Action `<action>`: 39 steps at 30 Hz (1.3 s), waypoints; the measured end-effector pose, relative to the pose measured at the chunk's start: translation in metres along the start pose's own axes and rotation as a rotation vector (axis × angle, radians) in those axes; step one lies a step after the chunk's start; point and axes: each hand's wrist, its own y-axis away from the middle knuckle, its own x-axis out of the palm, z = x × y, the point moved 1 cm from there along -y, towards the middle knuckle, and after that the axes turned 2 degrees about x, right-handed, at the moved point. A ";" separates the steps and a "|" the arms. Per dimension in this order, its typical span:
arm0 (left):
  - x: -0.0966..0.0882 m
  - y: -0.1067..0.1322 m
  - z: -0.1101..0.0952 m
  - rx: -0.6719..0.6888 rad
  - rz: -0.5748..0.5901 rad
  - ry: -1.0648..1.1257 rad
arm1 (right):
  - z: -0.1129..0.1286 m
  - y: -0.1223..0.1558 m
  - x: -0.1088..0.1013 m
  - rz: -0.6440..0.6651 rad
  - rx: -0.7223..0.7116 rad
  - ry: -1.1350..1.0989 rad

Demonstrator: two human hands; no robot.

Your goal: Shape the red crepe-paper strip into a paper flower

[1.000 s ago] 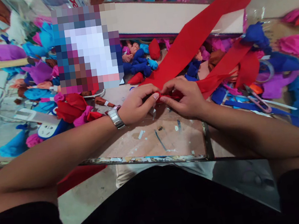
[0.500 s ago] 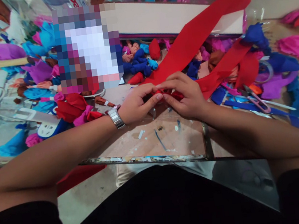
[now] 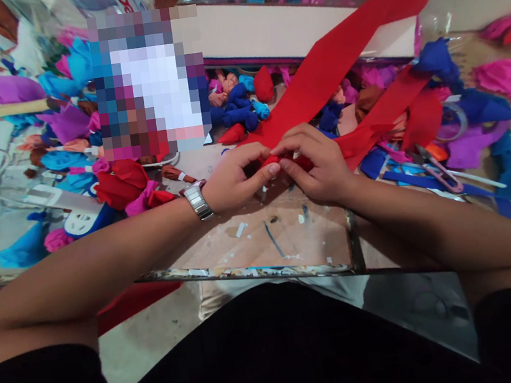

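**Both hands pinch the end of a red strip**

At left, coloured buds (image 3: 118, 184) crowd the desk (image 3: 262, 241). The left hand (image 3: 230, 182) and right hand (image 3: 315, 165) meet over the desk's near part. Their fingers are clamped on the bunched end of the red strip (image 3: 340, 48), whose tail runs up and right. Small, tight pinches close to the bunch would likely keep it from loosening. The bunch is mostly hidden under the fingertips. Snips (image 3: 438, 170) lie to the right.

Right hand (image 3: 316, 168): shifted slightly toward frame centre, its fingers now meeting the left hand (image 3: 235, 178) fingertips; red strip (image 3: 336, 55), gathered end: less exposed between the hands than before
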 end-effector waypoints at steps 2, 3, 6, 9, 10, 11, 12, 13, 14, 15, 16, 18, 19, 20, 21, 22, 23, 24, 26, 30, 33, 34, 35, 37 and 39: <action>0.001 0.001 0.001 -0.020 -0.014 0.010 | 0.000 0.000 0.000 -0.010 -0.002 -0.008; 0.001 0.001 0.001 -0.025 -0.022 0.013 | 0.000 0.000 0.000 -0.014 -0.002 -0.012; 0.002 0.002 0.001 -0.017 -0.038 0.012 | -0.002 0.000 0.001 -0.018 0.006 -0.018; 0.002 0.002 0.000 -0.007 -0.039 -0.005 | -0.003 0.001 0.002 -0.001 0.022 -0.020; 0.001 0.002 -0.001 -0.006 -0.038 -0.010 | -0.003 0.001 0.003 0.006 0.028 -0.018; 0.001 0.001 -0.001 -0.004 -0.039 -0.013 | -0.003 0.001 0.003 0.012 0.033 -0.014; 0.001 0.001 -0.002 -0.003 -0.037 -0.013 | -0.003 0.001 0.003 0.015 0.035 -0.009; 0.000 0.001 -0.002 -0.001 -0.035 -0.011 | -0.002 0.001 0.003 0.016 0.035 -0.005; 0.000 0.001 -0.002 0.001 -0.033 -0.006 | -0.002 0.000 0.003 0.015 0.034 -0.001; 0.000 0.001 -0.002 0.002 -0.030 0.000 | -0.001 0.000 0.003 0.014 0.031 0.002; -0.001 0.001 -0.002 0.002 -0.026 0.006 | -0.001 0.000 0.003 0.012 0.029 0.004; -0.001 0.001 -0.001 0.000 -0.017 0.015 | 0.000 0.000 0.003 0.010 0.023 0.004; -0.001 0.001 -0.001 0.000 -0.013 0.019 | 0.000 0.000 0.002 0.009 0.022 0.002; -0.001 0.001 -0.001 0.000 -0.008 0.023 | 0.001 0.000 0.002 0.010 0.022 0.000; -0.001 0.001 -0.001 -0.001 -0.006 0.029 | 0.001 0.000 0.002 0.013 0.024 -0.002; 0.000 0.001 -0.001 -0.004 -0.008 0.039 | 0.001 0.000 0.002 0.015 0.027 -0.004; 0.000 0.001 -0.001 -0.007 -0.009 0.054 | 0.001 0.000 0.002 0.016 0.029 -0.006; 0.000 0.001 -0.001 -0.012 -0.011 0.071 | 0.001 0.000 0.002 0.013 0.029 -0.007; 0.001 0.002 -0.001 -0.024 -0.013 0.108 | 0.001 0.000 0.002 0.007 0.023 -0.011; 0.002 0.003 0.001 -0.044 -0.027 0.154 | 0.001 0.000 0.002 0.013 0.028 -0.015; 0.002 0.003 0.002 -0.045 -0.046 0.135 | 0.001 0.000 0.002 0.024 0.033 -0.011; 0.002 0.003 0.002 -0.043 -0.051 0.124 | 0.001 0.000 0.002 0.024 0.028 -0.010; 0.002 0.002 0.002 -0.042 -0.054 0.112 | 0.000 0.000 0.002 0.023 0.021 -0.010; 0.002 0.002 0.002 -0.037 -0.053 0.097 | 0.000 0.000 0.002 0.020 0.007 -0.012; 0.002 0.002 0.002 -0.031 -0.052 0.091 | 0.000 0.000 0.003 0.018 0.001 -0.014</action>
